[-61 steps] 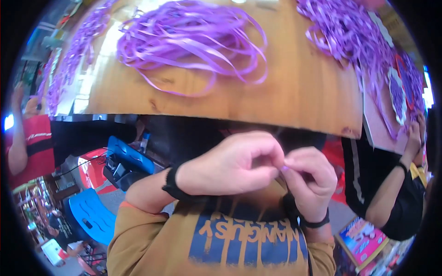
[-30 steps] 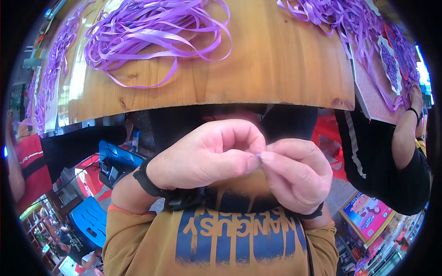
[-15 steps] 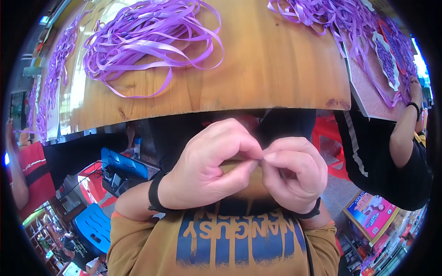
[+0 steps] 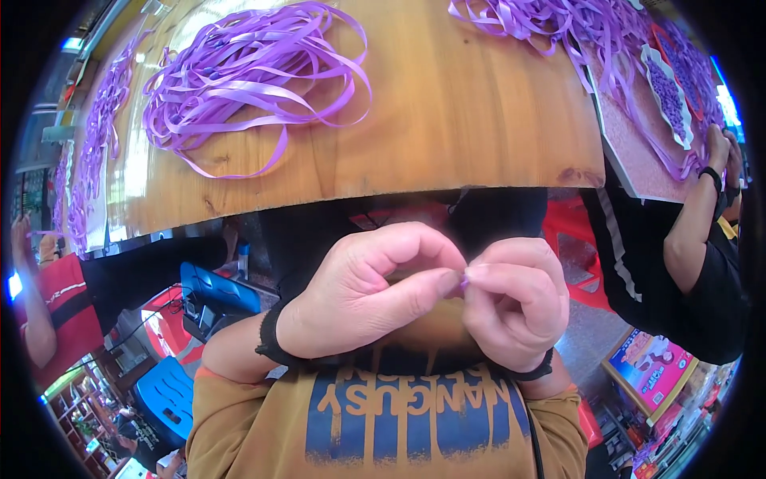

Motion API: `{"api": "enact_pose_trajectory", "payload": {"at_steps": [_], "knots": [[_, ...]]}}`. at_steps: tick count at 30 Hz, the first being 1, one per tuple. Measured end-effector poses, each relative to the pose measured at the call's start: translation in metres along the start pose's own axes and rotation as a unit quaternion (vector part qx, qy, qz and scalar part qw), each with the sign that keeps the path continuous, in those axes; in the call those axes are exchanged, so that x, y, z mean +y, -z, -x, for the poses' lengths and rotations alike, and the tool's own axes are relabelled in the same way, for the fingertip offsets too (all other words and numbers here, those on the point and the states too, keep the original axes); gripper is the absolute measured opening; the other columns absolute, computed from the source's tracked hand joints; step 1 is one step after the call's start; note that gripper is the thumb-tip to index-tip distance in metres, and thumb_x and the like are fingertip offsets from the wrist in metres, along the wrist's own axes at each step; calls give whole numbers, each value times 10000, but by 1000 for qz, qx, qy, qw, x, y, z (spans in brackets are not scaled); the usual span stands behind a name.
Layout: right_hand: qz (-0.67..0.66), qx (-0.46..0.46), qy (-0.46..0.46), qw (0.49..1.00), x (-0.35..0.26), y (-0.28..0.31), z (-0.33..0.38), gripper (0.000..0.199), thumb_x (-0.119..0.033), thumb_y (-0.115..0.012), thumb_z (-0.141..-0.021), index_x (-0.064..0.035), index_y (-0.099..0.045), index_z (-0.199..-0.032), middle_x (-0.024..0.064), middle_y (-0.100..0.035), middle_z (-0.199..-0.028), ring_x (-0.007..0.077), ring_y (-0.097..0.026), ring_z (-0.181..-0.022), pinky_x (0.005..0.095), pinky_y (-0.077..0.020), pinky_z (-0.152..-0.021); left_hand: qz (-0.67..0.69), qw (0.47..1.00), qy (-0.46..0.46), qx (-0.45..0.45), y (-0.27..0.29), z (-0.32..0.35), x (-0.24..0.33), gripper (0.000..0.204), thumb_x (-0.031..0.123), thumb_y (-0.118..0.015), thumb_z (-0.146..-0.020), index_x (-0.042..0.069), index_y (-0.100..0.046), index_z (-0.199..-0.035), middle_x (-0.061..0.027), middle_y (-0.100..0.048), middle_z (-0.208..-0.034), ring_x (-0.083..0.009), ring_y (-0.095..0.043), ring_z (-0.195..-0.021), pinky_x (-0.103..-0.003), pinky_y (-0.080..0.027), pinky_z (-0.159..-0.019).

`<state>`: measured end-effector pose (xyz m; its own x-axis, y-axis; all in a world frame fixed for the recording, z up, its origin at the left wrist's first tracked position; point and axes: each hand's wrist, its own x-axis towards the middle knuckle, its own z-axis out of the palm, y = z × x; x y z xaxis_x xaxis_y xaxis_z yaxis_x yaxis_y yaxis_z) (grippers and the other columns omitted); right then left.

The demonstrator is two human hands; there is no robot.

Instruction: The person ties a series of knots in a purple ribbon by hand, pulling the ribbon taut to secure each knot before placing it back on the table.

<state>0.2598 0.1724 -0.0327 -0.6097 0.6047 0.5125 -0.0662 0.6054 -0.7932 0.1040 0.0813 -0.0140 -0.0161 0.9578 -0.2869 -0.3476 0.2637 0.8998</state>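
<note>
My left hand (image 4: 371, 295) and my right hand (image 4: 519, 299) meet in front of my chest, just below the table's near edge. Thumb and forefinger of each are pinched together, and the fingertips touch. Between them a tiny purple piece (image 4: 465, 282) peeks out; the fingers cover most of it, so I cannot tell whether it is a bead or a ribbon end. On the wooden table (image 4: 447, 120), beyond my hands, lies a loose heap of purple ribbon (image 4: 247, 72).
More purple ribbon (image 4: 550, 32) spreads over the table's far right. A white-edged tray of small purple beads (image 4: 669, 96) rests there, near a co-worker's arm (image 4: 694, 203). At left sits a person in red (image 4: 68, 319). A blue stool (image 4: 163, 391) and red stool (image 4: 574, 239) stand below.
A purple speck now shows between my fingertips, which have shifted slightly right. The view has moved a little, and the right co-worker's hands have come together.
</note>
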Motion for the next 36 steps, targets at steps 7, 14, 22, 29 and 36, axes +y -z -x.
{"api": "enact_pose_trajectory", "payload": {"at_steps": [7, 14, 22, 29, 36], "knots": [[-9, -10, -5, 1000, 3, 4, 3, 317, 104, -684, -620, -42, -613, -892, 73, -577, -814, 158, -559, -639, 235, -451, -518, -184, 982, -41, 12, -3, -4, 6, 62, 19, -586, -818, -9, -602, -870, -40, -618, -811, -96, -573, -758, -226, -460, -664], [9, -12, -42, 999, -4, 7, 3, 274, 64, -713, -640, -40, -621, -877, 57, -571, -690, 154, -533, -530, 254, -417, -446, -316, 926, -204, 41, -3, -9, -4, 106, -8, -607, -693, 20, -591, -794, -73, -599, -729, -211, -547, -653, -293, -442, -615], [32, -44, -34, 998, -5, 6, 5, 212, 39, -725, -647, -31, -619, -817, 50, -516, -560, 166, -478, -421, 270, -355, -384, -324, 917, -225, 55, 0, -8, -9, 115, -37, -582, -669, 23, -574, -766, -63, -588, -698, -213, -538, -645, -302, -445, -635], [19, -73, -28, 997, -6, 11, 6, 187, 28, -719, -630, -32, -599, -761, 55, -502, -546, 171, -466, -404, 266, -345, -374, -313, 924, -212, 62, 5, -3, -6, 116, -45, -575, -662, 18, -570, -759, -64, -578, -678, -197, -531, -630, -290, -437, -616], [24, -63, -75, 995, -11, 10, 11, 144, 18, -694, -632, -48, -621, -736, 43, -498, -551, 164, -447, -446, 271, -316, -422, -420, 869, -257, 45, 8, 0, 5, 210, 9, -579, -623, 39, -613, -828, -60, -599, -768, -235, -555, -717, -338, -431, -746]]}}
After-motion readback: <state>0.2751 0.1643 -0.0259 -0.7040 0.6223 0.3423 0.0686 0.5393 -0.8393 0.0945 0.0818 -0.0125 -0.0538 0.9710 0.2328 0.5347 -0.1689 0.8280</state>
